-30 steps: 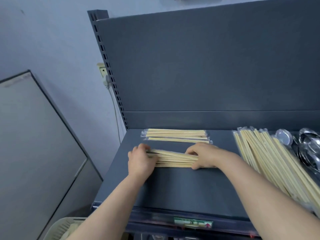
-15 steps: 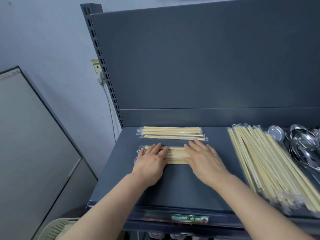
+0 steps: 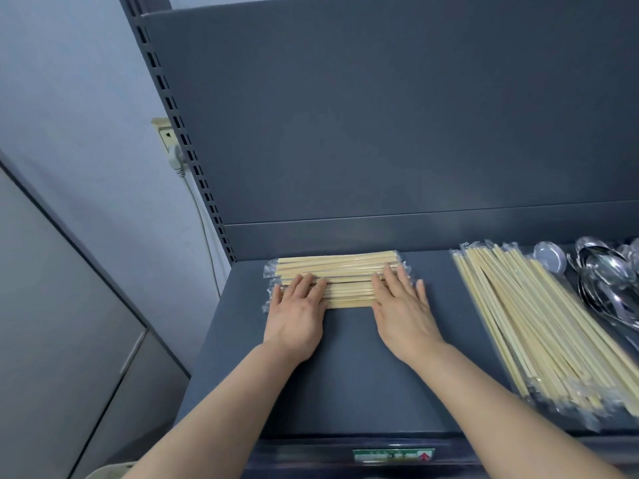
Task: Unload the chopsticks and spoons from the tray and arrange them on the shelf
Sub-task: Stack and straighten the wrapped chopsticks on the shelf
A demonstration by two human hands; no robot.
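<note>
Now both hands, left (image 3: 297, 316) and right (image 3: 403, 312), press flat, unclenched, on wrapped chopsticks (image 3: 345, 283) on the shelf (image 3: 345, 375).

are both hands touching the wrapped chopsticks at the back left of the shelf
Touching. The head view shows the left hand and right hand lying flat, fingers spread on the wrapped chopsticks.

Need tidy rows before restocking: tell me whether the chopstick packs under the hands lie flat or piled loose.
Flat. The chopstick packs lie side by side on the shelf, with the left hand and right hand spread open on them.
</note>
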